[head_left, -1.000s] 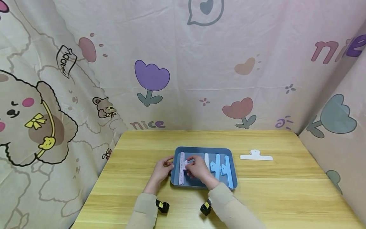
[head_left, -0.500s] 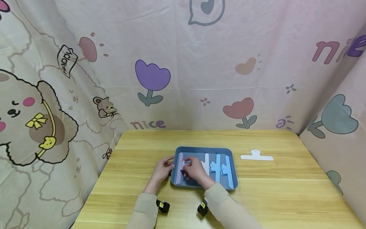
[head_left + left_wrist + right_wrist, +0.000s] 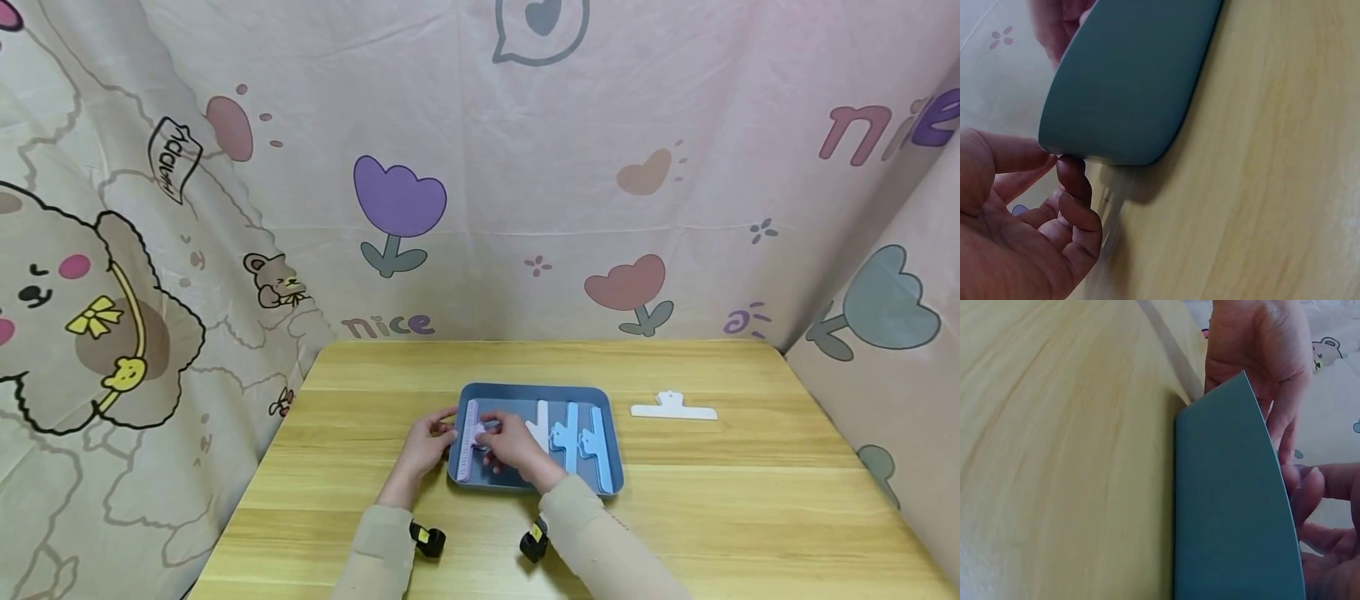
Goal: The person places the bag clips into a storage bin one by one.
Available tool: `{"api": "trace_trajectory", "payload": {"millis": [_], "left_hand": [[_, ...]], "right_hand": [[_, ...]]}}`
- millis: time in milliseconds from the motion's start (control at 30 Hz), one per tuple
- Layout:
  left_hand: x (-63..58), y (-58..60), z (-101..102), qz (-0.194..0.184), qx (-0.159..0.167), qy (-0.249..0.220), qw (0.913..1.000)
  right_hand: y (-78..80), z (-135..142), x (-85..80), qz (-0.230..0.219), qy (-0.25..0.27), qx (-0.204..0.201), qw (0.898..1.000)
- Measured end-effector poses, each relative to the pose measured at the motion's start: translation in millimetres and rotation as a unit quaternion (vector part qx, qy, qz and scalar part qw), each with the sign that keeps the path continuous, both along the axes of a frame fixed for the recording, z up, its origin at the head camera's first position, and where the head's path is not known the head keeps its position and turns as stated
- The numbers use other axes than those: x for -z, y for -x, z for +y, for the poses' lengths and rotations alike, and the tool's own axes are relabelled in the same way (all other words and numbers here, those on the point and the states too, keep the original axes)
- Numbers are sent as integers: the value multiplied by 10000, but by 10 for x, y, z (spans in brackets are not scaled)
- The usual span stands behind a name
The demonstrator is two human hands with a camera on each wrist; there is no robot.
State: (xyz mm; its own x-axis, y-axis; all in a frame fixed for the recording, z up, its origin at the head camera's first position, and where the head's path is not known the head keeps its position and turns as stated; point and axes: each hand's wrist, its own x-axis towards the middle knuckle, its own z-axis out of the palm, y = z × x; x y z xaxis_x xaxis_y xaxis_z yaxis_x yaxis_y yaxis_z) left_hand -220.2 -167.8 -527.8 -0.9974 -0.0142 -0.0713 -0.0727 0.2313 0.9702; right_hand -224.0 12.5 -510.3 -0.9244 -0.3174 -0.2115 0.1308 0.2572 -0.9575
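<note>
A blue-grey tray [image 3: 534, 389] lies on the table with long-bar clips in a row inside it. My left hand [image 3: 423, 448] pinches the tray's left wall; the left wrist view shows thumb and forefinger meeting at that end. Inside the tray, my right hand [image 3: 517, 443] pinches the handle of a light purple clip [image 3: 467, 454] close to the left wall. To the right of this hand are a white clip [image 3: 542, 417], partly covered by it, and two blue clips [image 3: 572, 450]. In the right wrist view the tray wall [image 3: 1229, 500] hides the clips from sight.
Another white clip [image 3: 672, 412] lies on the wooden table [image 3: 712, 500], right of the tray. A printed curtain [image 3: 517, 167] hangs behind the table and along its sides. Small black cameras [image 3: 534, 542] sit at both wrists.
My right hand has shifted the purple clip left, towards the tray's left wall. More of the white clip in the tray shows now. The left hand keeps its place on the tray.
</note>
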Motion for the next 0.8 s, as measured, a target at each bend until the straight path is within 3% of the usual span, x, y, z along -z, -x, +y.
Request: {"api": "trace_trajectory", "payload": {"millis": [367, 633, 800], "left_hand": [[-1, 8, -1, -143, -59, -54, 9999], [-8, 1, 19, -110, -119, 20, 9999], [-3, 2, 6, -93, -146, 125, 9998]], "right_hand": [[-44, 187, -103, 69, 107, -231, 9997], [-85, 528, -275, 497, -16, -531, 9974], [-97, 785, -364, 557, 65, -483, 9973]]}}
